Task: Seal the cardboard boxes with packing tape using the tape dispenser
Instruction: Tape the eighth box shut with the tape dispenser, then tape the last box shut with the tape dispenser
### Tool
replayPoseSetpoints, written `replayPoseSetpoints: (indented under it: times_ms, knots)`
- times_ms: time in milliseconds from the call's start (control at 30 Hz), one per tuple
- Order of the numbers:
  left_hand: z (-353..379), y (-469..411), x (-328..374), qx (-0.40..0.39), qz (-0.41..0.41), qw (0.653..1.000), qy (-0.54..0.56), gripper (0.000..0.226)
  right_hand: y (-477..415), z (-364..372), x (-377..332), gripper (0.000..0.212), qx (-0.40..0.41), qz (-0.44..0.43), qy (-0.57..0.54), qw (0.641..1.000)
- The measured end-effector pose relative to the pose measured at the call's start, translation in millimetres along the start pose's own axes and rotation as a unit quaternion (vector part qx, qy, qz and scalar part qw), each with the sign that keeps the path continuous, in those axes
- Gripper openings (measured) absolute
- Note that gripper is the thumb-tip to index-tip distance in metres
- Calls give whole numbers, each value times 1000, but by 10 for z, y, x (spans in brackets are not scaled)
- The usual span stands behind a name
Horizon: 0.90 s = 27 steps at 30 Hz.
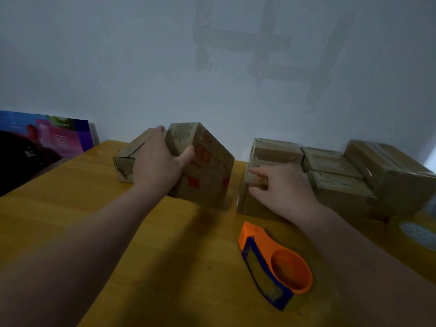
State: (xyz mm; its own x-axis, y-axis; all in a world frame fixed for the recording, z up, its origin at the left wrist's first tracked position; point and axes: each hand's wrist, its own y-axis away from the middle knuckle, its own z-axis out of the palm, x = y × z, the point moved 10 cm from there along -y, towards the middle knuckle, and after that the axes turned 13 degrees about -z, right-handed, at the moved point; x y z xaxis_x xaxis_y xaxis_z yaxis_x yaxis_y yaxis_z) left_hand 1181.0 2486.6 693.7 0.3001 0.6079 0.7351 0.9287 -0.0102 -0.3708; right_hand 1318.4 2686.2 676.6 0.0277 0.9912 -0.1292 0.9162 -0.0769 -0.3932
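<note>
Yellow wood is covering the worktop [70, 208], which is running back to a pale wall [141, 67]. Near the far edge, at about 12 o'clock from the middle of the worktop, a tilted box [207, 171] with red printing is standing on one edge, its ridge pointing up. The left hand [158, 161] is gripping it, with the thumb pressing on the printed face and the fingers wrapping over the other slope. Just behind that hand, at the tilted box's 9 o'clock, a flat box [123, 161] is lying with its flaps loose.

At the tilted box's 3 o'clock, a low box [250, 206] is sitting close beside it without touching. The right hand [285, 187] is resting on its top, fingers reaching to the left edge; whether they are clasping that edge or only lying on it I cannot tell. More stacked boxes [330, 166] are crowding together further toward 3 o'clock.

An orange and blue tape dispenser [271, 263] is lying on the worktop at the low box's 6 o'clock, untouched by either hand. A tape roll [415, 232] is showing at the right edge, and a colourful poster [47, 138] is leaning against the wall at far left.
</note>
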Motion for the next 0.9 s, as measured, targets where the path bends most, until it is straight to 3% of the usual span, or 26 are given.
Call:
replayPoseSetpoints:
  times_ms: [67,167,300,400,500,667,900]
  knots:
    - [264,-27,-67,-8,-17,1000,24,65,-80,164,141,47,-38,21,39,998]
    - [653,-31,-119,-45,-47,997,40,86,-193,414,327,51,-89,44,46,994]
    - [1052,71,-8,-93,-12,995,27,111,-310,709,505,77,-157,54,73,983]
    - [1395,53,-39,-150,-7,989,5,116,-413,755,560,81,-159,54,115,979]
    - [1691,57,-27,-209,10,978,-1,106,-494,752,568,80,-166,48,163,971]
    - [1877,-120,72,-209,24,977,26,72,-535,785,563,68,-179,47,200,962]
    - [2028,-301,144,-191,26,981,23,66,-550,820,567,69,-176,57,204,961]
